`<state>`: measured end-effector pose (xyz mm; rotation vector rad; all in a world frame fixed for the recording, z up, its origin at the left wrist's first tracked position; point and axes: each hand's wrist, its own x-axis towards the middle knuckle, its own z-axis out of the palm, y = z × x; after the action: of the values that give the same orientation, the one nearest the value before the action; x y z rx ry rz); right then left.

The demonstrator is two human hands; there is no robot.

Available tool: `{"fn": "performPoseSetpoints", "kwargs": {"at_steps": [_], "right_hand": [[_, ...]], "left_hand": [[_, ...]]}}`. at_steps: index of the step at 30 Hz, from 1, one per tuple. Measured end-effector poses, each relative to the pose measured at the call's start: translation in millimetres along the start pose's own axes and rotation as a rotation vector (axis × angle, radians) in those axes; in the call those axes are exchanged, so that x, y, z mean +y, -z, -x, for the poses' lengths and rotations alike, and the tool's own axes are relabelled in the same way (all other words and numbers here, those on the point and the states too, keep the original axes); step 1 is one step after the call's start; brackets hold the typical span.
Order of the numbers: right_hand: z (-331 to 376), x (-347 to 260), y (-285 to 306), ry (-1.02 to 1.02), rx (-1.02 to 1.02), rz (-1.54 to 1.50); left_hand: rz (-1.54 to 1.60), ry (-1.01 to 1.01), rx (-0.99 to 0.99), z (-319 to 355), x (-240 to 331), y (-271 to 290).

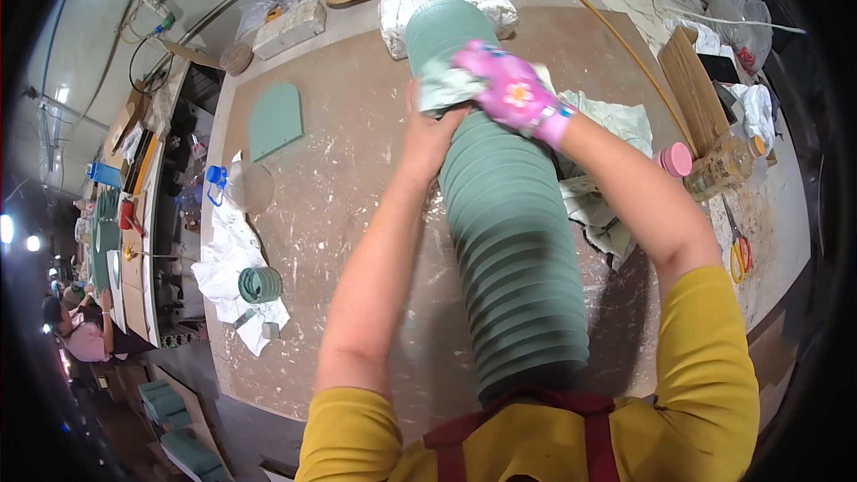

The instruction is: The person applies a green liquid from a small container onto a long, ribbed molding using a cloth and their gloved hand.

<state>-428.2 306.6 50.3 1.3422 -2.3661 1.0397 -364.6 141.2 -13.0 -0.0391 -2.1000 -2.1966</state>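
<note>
A long stack of green ribbed discs (504, 214) lay on its side across the paint-spattered surface (330, 178), its long axis running from the person's apron straight away toward the far edge, with the near end against the body and the far end close to a wrapped white bundle (446, 2). Both hands met well out along that axis, near the far end of the stack. The right hand (511, 89), in a pink flowered glove, lay over the top, its grip closed on a pale cloth (445, 87) pressed to the green surface. The bare left hand (430, 129) steadied the stack from its left flank, fingers curled against the ribs rather than around them; whether it pinched anything could not be told. A flat green arched panel (275, 118) lay well apart to the left, a smaller green coil (260, 284) rested on white rags near the left edge, and a pink cap (676, 159), a bottle (721, 165) and yellow-handled scissors (739, 245) sat to the right.
</note>
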Motion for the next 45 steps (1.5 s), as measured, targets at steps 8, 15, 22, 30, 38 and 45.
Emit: {"fn": "performPoseSetpoints", "kwargs": {"at_steps": [8,15,22,30,38,45], "right_hand": [[82.0,83.5,104.1,-0.306,0.009,0.307],[-78.8,29.8,21.5,-0.09,-0.261,0.406],[-28.4,96.5,7.8,-0.233,0.166,0.137],[-90.8,45.4,2.9,-0.187,-0.321,0.318],[-9.7,124.2,81.9,-0.596,-0.339,0.236],[-90.2,50.9,18.8,-0.256,-0.194,0.309]], "left_hand": [[-0.108,0.066,0.065,-0.2,19.4,-18.2],[-0.045,0.073,0.082,-63.6,6.2,-1.3],[-0.167,-0.054,0.24,-55.9,6.8,-4.7],[-0.127,-0.003,0.118,-62.5,2.2,-3.8],[-0.248,-0.037,0.23,-59.4,8.3,-9.9],[-0.272,-0.037,0.208,-55.5,9.2,-4.5]]}}
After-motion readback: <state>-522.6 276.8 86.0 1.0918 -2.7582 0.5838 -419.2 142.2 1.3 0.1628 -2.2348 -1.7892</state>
